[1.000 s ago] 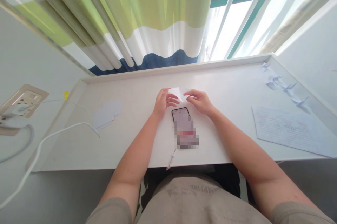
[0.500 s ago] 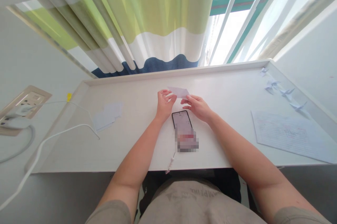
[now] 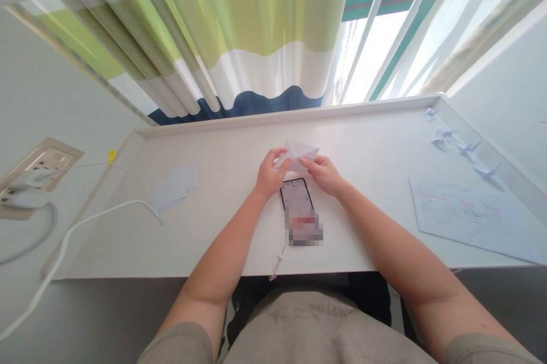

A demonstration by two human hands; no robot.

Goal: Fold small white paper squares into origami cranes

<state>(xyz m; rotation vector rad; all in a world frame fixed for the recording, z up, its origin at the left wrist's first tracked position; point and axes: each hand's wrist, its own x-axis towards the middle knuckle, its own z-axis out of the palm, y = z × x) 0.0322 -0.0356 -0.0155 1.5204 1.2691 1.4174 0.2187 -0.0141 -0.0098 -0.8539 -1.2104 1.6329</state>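
A white folded sheet of paper is held between both hands above the middle of the desk. My left hand pinches its left side, the thumb on the near face. Its right side is gripped by my right hand, thumb on top near the lower edge. A flap stands up at the paper's upper left, and the fingers partly cover the lower part. Just below the hands lies a phone with its screen lit, part of it blurred out, and a beaded strap trailing from its lower end.
Several folded paper birds stand along the right edge of the white desk. Near them lies a written sheet. Loose paper squares lie at left, beside a white cable from the wall socket.
The paper has turned and opened up, with a flap now standing at its upper left. My right hand has closed in on it, and both thumbs now press its near side.
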